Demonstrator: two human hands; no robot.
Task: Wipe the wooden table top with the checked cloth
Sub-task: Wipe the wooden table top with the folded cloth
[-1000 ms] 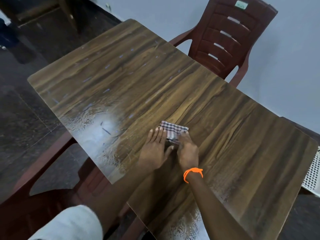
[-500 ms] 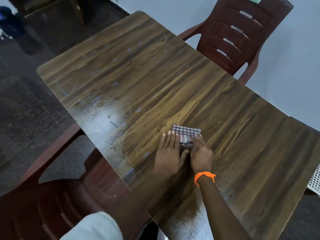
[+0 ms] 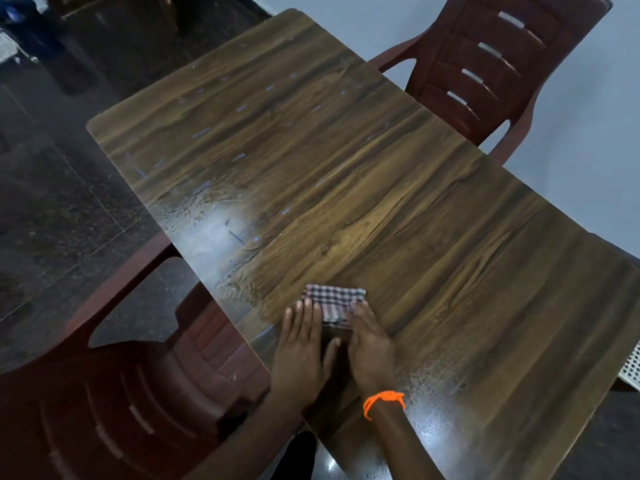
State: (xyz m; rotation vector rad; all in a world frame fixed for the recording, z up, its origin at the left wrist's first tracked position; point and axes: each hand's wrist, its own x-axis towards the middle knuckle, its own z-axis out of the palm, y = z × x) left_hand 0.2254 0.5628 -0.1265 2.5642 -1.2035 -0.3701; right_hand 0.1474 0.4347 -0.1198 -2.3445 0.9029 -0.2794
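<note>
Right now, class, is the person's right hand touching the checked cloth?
Touching. The head view shows the right hand with its fingers lying on the checked cloth, overlapping its near edge on the table.

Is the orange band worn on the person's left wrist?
No, the orange band circles the wrist of the right hand.

Both hands flat on wooden table top (image 3: 398, 188); left hand (image 3: 304, 355) & right hand (image 3: 372, 348) press folded checked cloth (image 3: 332, 299); orange wristband (image 3: 382, 403) on right; maroon plastic chair (image 3: 491, 67) opp. side.
</note>
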